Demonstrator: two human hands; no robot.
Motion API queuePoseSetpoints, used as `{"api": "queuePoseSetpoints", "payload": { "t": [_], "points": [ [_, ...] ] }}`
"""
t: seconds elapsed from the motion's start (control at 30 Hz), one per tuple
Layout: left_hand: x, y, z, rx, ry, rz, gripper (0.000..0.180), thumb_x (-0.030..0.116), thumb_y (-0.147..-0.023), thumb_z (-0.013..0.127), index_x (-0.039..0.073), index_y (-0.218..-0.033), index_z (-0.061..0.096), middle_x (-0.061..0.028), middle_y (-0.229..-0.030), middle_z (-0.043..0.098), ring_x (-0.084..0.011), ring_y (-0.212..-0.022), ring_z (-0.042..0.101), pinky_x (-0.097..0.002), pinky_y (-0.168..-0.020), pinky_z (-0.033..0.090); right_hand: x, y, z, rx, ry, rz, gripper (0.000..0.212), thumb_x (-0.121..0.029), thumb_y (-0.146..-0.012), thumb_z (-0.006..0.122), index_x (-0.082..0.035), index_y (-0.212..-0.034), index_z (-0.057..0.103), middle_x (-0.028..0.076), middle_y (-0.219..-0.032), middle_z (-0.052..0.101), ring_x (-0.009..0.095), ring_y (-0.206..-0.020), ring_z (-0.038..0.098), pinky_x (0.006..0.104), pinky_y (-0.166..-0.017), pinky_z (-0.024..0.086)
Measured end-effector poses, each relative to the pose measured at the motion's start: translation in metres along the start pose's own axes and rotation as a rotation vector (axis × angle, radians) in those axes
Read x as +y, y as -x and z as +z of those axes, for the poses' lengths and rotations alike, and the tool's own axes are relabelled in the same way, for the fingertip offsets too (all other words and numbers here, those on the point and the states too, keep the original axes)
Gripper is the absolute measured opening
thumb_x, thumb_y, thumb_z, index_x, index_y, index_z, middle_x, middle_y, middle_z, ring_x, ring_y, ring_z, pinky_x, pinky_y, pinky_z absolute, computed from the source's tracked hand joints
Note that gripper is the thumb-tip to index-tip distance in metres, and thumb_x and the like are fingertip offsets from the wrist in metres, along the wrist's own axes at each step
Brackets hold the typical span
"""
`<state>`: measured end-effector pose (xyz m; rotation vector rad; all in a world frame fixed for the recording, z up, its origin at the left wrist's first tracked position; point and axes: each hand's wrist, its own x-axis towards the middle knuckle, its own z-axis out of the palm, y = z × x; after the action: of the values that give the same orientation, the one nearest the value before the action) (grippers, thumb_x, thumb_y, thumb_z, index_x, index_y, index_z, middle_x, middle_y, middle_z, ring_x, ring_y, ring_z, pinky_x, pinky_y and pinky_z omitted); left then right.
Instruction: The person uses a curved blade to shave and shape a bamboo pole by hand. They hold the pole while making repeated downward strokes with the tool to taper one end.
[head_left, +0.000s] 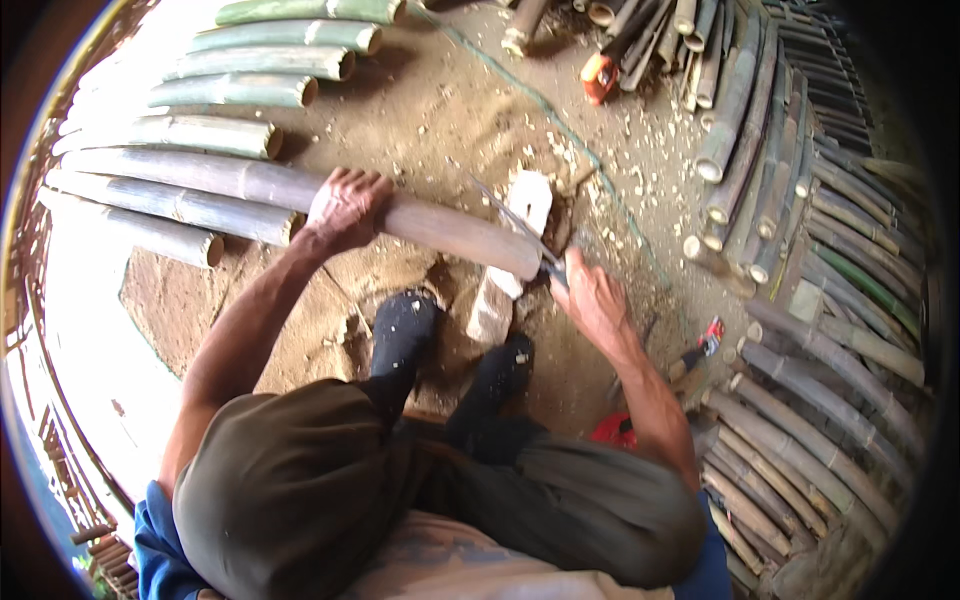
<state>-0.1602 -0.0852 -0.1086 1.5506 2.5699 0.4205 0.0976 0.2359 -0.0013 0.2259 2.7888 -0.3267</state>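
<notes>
A long brownish bamboo pole (455,228) slants across in front of me, its near end lying over a pale notched wooden block (492,308). My left hand (348,208) is closed round the pole from above, well back from that end. My right hand (596,298) is closed on the dark handle of a knife (520,222). Its thin blade points up and left, right by the end of the pole. Whether the edge touches the bamboo, I cannot tell.
Cut bamboo poles (262,65) lie side by side at the left. More bamboo (800,400) is stacked along the right. An orange tool (599,78) lies at the far side, a red-and-black tool (710,338) at the right. A green cord (545,103) crosses the shaving-strewn dirt floor. My feet (405,330) flank the block.
</notes>
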Motion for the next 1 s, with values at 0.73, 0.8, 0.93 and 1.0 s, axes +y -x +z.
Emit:
{"api": "queuePoseSetpoints", "payload": {
  "t": [0.73, 0.8, 0.93, 1.0],
  "points": [
    [0.005, 0.002, 0.009, 0.150, -0.123, 0.004, 0.037, 0.018, -0.090, 0.073, 0.009, -0.123, 0.060, -0.0121, -0.113, 0.065, -0.0319, -0.110, 0.063, -0.0475, -0.100, 0.046, 0.016, 0.012, 0.028, 0.101, -0.153, 0.076, 0.030, -0.020, -0.104, 0.068, 0.002, -0.116, 0.052, 0.022, -0.077, 0.071, 0.028, -0.060, 0.072, 0.0404, -0.049, 0.058],
    [0.005, -0.001, 0.004, 0.158, -0.156, 0.024, 0.039, 0.016, -0.090, 0.073, 0.009, -0.126, 0.060, -0.0128, -0.117, 0.064, -0.0323, -0.113, 0.063, -0.0473, -0.102, 0.046, 0.016, -0.003, 0.016, -0.082, -0.088, 0.158, 0.029, -0.020, -0.104, 0.068, 0.001, -0.113, 0.051, 0.022, -0.077, 0.071, 0.033, -0.060, 0.073, 0.0434, -0.051, 0.059],
    [0.007, -0.028, -0.019, -0.274, -0.062, -0.054, 0.098, 0.028, -0.051, 0.100, 0.017, -0.139, 0.056, -0.0082, -0.123, 0.066, -0.0277, -0.119, 0.062, -0.0442, -0.104, 0.047, -0.023, -0.002, -0.037, 0.100, -0.191, 0.019, 0.031, -0.022, -0.102, 0.070, 0.001, -0.111, 0.050, 0.020, -0.076, 0.071, 0.036, -0.060, 0.072, 0.0479, -0.053, 0.060],
    [0.002, -0.049, -0.031, -0.518, 0.021, -0.121, 0.089, 0.024, -0.048, 0.102, 0.016, -0.129, 0.066, -0.0053, -0.117, 0.072, -0.0241, -0.113, 0.065, -0.0438, -0.100, 0.051, -0.045, 0.003, -0.060, 0.275, -0.291, -0.116, 0.032, -0.022, -0.102, 0.072, 0.000, -0.112, 0.051, 0.019, -0.075, 0.071, 0.034, -0.060, 0.073, 0.0450, -0.051, 0.060]
  ]
}}
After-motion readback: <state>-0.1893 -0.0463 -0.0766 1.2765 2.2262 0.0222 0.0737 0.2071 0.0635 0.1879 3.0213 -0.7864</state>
